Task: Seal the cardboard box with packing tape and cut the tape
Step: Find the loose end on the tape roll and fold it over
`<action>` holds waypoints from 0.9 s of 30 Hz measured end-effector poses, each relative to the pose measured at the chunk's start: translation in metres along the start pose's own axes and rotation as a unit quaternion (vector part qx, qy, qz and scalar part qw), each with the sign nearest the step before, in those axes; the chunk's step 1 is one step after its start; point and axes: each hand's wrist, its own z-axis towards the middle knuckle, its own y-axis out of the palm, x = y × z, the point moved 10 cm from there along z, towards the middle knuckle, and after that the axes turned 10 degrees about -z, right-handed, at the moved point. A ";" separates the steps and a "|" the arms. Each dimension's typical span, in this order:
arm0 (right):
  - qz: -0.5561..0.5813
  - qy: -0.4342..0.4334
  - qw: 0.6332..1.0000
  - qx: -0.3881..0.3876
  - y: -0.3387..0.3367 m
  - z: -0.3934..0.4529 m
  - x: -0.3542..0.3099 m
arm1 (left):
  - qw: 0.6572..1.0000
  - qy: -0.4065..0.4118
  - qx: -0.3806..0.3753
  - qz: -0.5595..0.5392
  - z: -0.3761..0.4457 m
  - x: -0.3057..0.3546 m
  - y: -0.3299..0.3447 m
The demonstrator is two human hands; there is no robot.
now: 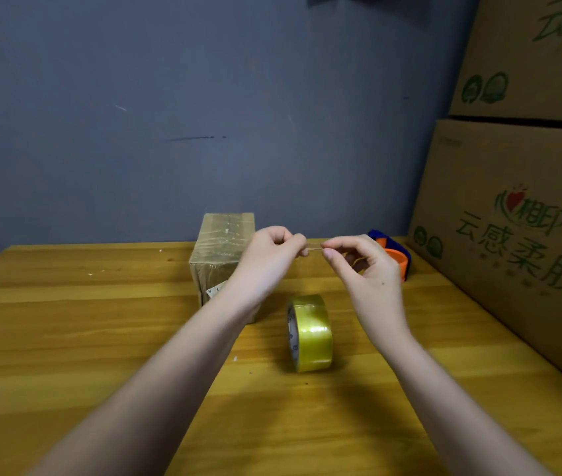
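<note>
A small cardboard box (219, 249), wrapped in shiny tape, stands near the back of the wooden table (66, 338). My left hand (269, 259) is raised in front of its right side. My right hand (365, 269) is level with it. Both hands pinch the ends of a thin pale strip (314, 249), seen edge-on, stretched between the fingertips; what it is made of I cannot tell. A roll of yellowish packing tape (310, 333) stands on its edge on the table below my hands. An orange and blue tape cutter (394, 252) lies behind my right hand, partly hidden.
Large printed cardboard cartons (513, 218) are stacked along the right edge of the table, one on another. A dark grey wall (169, 115) rises right behind the table. The left half of the table shows bare wood.
</note>
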 end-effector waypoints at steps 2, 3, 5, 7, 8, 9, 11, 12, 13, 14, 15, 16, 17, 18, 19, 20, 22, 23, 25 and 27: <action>-0.025 -0.007 1.000 0.008 0.002 -0.001 -0.001 | 1.000 0.009 0.009 0.010 0.000 0.001 -0.001; -0.040 -0.012 0.999 0.012 0.003 -0.001 -0.002 | 1.000 0.015 0.015 0.020 0.000 0.002 -0.002; -0.068 -0.025 0.997 0.021 0.005 -0.004 -0.004 | 0.997 0.036 0.035 0.055 -0.002 0.004 -0.005; -0.085 -0.035 0.995 0.030 0.007 -0.008 -0.006 | 0.991 0.067 0.057 0.101 -0.005 0.008 -0.009; -0.089 -0.038 0.995 0.033 0.008 -0.010 -0.007 | 0.986 0.084 0.067 0.130 -0.007 0.011 -0.010; -0.092 -0.042 0.994 0.035 0.009 -0.011 -0.009 | 0.977 0.103 0.078 0.170 -0.009 0.015 -0.010; -0.097 -0.051 0.993 0.044 0.010 -0.012 -0.013 | 0.946 0.152 0.106 0.268 -0.015 0.029 -0.010; -0.097 -0.054 0.992 0.051 0.008 -0.012 -0.015 | 0.930 0.172 0.119 0.302 -0.017 0.034 -0.011; -0.094 -0.054 0.993 0.054 0.007 -0.011 -0.014 | 0.921 0.184 0.132 0.318 -0.019 0.037 -0.014; -0.089 -0.051 0.993 0.052 0.006 -0.010 -0.013 | 0.918 0.190 0.143 0.316 -0.019 0.039 -0.019; -0.087 -0.045 0.994 0.046 0.006 -0.009 -0.010 | 0.923 0.199 0.149 0.295 -0.020 0.040 -0.024; -0.085 -0.038 0.995 0.040 0.006 -0.008 -0.007 | 0.930 0.215 0.145 0.260 -0.020 0.040 -0.029; -0.084 -0.035 0.995 0.035 0.005 -0.007 -0.005 | 0.934 0.242 0.126 0.230 -0.021 0.042 -0.029; -0.081 -0.035 0.996 0.032 0.005 -0.006 -0.004 | 0.931 0.273 0.091 0.224 -0.023 0.045 -0.023; -0.080 -0.037 0.996 0.031 0.004 -0.005 -0.003 | 0.921 0.302 0.049 0.243 -0.027 0.047 -0.013; -0.079 -0.040 0.996 0.030 0.004 -0.005 -0.003 | 0.905 0.322 0.014 0.278 -0.029 0.046 -0.002; -0.079 -0.046 0.995 0.028 0.005 -0.004 -0.004 | 0.883 0.326 -0.011 0.337 -0.029 0.041 0.012; -0.079 -0.048 0.995 0.027 0.005 -0.004 -0.004 | 0.884 0.319 -0.007 0.341 -0.028 0.039 0.013; -0.078 -0.049 0.995 0.022 0.005 -0.004 -0.005 | 0.904 0.298 0.003 0.305 -0.023 0.035 0.009; -0.082 -0.056 0.995 0.015 0.005 -0.004 -0.007 | 0.932 0.267 0.008 0.245 -0.016 0.029 0.001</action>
